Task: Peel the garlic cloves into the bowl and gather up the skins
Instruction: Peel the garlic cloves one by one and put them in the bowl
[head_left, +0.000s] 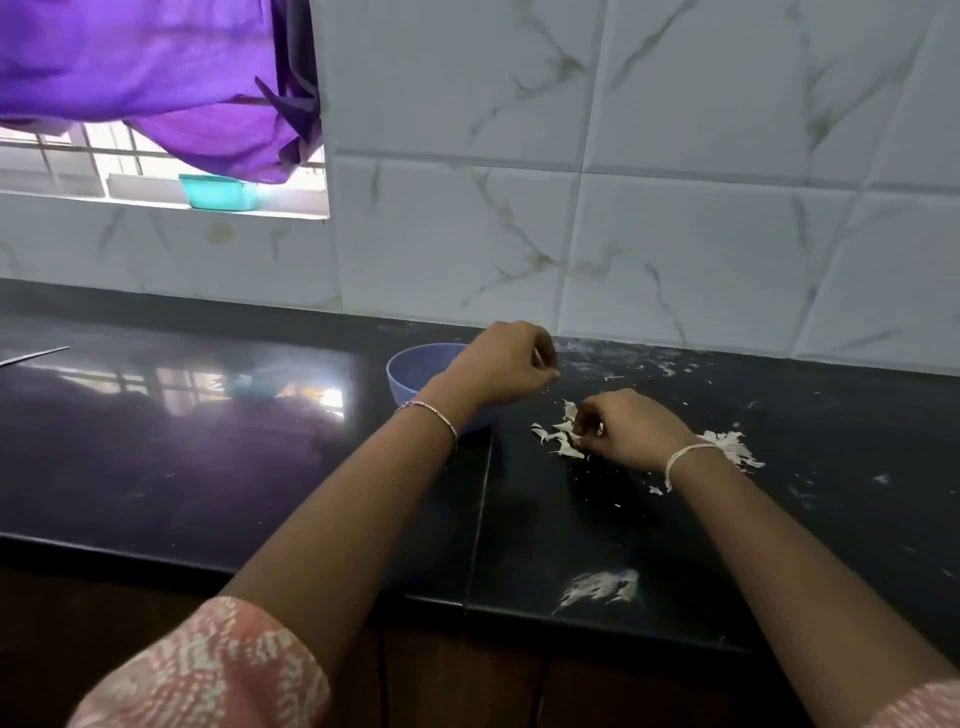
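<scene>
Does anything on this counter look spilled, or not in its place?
Yes. Loose garlic skins lie scattered on the black counter right of the bowl, with finer flakes toward the wall. A white smear near the front edge looks like a powdery spill. Nothing looks damaged.

A purple cloth (156, 78) hangs across the upper part of a barred window (62, 156) at the far left, and a teal container (218, 192) sits on the sill below it. White tiles (675, 156) with grey-green veining cover the wall behind the glossy black surface (182, 441) — a thin metal, blade-like object (34, 355) lies at its far left edge, partly cut off.
</scene>
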